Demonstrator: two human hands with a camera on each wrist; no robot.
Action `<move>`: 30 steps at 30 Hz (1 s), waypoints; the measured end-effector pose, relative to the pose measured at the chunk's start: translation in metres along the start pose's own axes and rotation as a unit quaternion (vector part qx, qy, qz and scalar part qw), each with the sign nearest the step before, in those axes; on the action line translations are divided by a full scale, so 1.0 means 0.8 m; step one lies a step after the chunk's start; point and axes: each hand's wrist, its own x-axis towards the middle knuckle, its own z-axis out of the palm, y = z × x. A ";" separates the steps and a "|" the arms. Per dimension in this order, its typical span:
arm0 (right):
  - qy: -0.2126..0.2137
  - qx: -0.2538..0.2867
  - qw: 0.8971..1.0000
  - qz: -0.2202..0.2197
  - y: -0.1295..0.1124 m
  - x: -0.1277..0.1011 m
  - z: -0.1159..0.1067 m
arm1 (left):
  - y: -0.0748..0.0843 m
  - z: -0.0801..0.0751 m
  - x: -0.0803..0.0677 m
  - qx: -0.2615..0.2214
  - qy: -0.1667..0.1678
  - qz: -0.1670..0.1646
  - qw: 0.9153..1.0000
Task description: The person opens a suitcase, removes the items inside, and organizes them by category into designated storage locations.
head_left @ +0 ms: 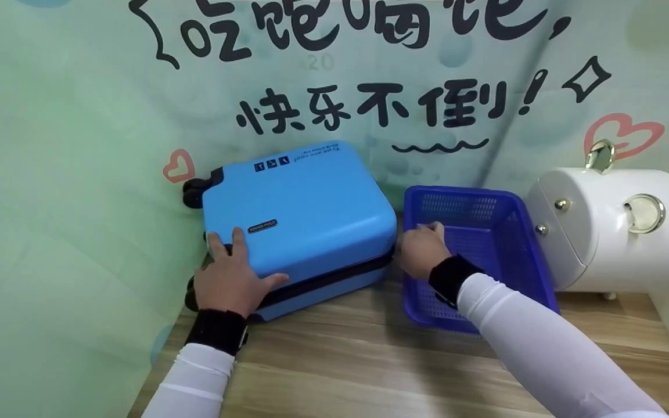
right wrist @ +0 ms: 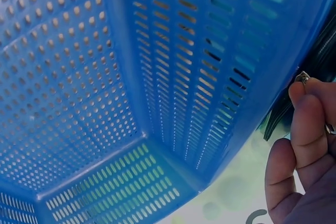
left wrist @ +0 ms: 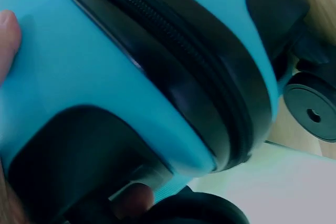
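Observation:
A light blue hard-shell suitcase (head_left: 311, 203) lies flat on the wooden table (head_left: 369, 360), its black wheels (head_left: 194, 193) toward the left wall. My left hand (head_left: 230, 278) lies flat on the lid's near left corner; the left wrist view shows the black zipper (left wrist: 173, 40), a wheel (left wrist: 312, 114) and a fingertip (left wrist: 131, 200) by the wheel housing. My right hand (head_left: 421, 249) is at the suitcase's right corner by the zipper line. In the right wrist view its fingers (right wrist: 310, 124) pinch a small metal zipper pull (right wrist: 303, 77).
A dark blue perforated plastic basket (head_left: 456, 206) stands right of the suitcase, touching my right forearm; its mesh (right wrist: 105, 77) fills the right wrist view. A white cylindrical cabinet (head_left: 619, 232) with gold knobs sits far right. Printed backdrop walls close the back and left.

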 end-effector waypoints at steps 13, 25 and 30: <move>-0.007 -0.011 1.000 0.015 -0.005 0.004 -0.003 | 0.017 -0.003 -0.012 0.023 0.005 -0.011 1.000; -0.028 0.033 0.997 0.059 -0.014 0.012 0.004 | 0.038 -0.005 -0.027 0.055 0.022 -0.018 0.998; -0.017 0.028 0.996 0.087 -0.012 0.016 0.006 | 0.049 -0.008 -0.035 0.053 0.026 -0.026 0.998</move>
